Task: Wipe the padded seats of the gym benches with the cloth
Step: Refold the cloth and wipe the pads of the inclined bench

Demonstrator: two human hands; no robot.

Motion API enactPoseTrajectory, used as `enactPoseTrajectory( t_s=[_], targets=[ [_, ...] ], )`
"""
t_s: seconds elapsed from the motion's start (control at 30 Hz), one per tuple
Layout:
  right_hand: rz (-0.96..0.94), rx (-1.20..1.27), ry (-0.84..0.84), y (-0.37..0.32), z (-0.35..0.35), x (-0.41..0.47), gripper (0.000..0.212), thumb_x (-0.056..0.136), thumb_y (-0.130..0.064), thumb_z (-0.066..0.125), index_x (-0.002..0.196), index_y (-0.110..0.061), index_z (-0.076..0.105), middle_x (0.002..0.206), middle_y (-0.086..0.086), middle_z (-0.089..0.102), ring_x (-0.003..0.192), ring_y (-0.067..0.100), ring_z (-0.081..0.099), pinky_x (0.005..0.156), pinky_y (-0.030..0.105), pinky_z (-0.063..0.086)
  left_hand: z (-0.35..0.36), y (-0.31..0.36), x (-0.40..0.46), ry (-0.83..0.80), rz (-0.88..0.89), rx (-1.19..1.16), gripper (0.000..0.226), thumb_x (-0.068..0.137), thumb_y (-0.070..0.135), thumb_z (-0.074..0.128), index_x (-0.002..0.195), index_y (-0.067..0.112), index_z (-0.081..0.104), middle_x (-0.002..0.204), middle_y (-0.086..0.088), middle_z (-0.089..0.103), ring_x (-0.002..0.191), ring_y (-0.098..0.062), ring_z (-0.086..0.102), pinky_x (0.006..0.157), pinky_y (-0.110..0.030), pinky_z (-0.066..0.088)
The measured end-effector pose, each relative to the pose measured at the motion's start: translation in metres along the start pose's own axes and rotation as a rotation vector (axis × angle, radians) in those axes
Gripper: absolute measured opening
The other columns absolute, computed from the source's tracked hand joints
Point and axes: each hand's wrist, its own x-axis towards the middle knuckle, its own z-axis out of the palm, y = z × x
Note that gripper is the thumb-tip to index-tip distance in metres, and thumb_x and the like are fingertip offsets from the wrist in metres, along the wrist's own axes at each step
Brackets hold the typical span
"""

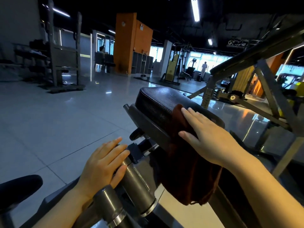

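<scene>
Padded seat (164, 102): black, far edge bare | cloth (185, 168): brown, draped over seat's near edge | right hand (209, 137): fingers straight, flat on cloth | left hand (103, 163): fingers straight, resting on steel post (131, 183) below seat

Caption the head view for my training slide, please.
Right hand presses brown cloth on padded seat; left hand rests on metal frame.

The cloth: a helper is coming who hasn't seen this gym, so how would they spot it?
Find the black padded seat in the foreground, tilted on its grey metal frame. The cloth is draped over its near end and hangs down, with the right hand pressing flat on it. It is the only dark reddish-brown fabric among black and grey parts.
</scene>
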Motion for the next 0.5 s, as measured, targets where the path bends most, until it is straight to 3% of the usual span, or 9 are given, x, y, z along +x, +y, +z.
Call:
enactPoseTrajectory(
  t_s=[0.13,0.3,0.5],
  targets=[
    [-0.003,0.033,0.033,-0.017,0.004,0.036,0.067,0.101,-0.051,0.033,0.156,-0.03,0.002,0.164,-0.004,0.002,0.151,0.016,0.004,0.119,0.032,0.007,0.002,0.0,0.003,0.045,0.03,0.0,0.039,0.102,0.036,0.028,0.117,0.014,0.057,0.125,-0.009,0.063,0.128,-0.023,0.045,0.116,-0.027,0.019],
    [-0.005,0.037,0.122,-0.055,0.006,0.094,0.067,0.1,-0.056,0.033,0.156,-0.028,0.009,0.163,0.0,0.014,0.149,0.022,0.015,0.116,0.042,0.021,0.005,-0.004,-0.001,0.029,0.013,-0.034,0.039,0.103,0.039,0.028,0.123,0.019,0.054,0.131,-0.003,0.059,0.131,-0.02,0.044,0.111,-0.034,0.03],
    [-0.025,-0.033,0.177,-0.074,0.008,0.101,0.068,0.101,-0.05,0.037,0.156,-0.021,0.01,0.163,0.006,0.016,0.147,0.029,0.021,0.112,0.044,0.029,-0.003,-0.001,0.0,-0.003,0.026,0.02,0.042,0.103,0.035,0.029,0.118,0.013,0.061,0.126,-0.008,0.064,0.13,-0.022,0.045,0.113,-0.031,0.025]
  ],
)
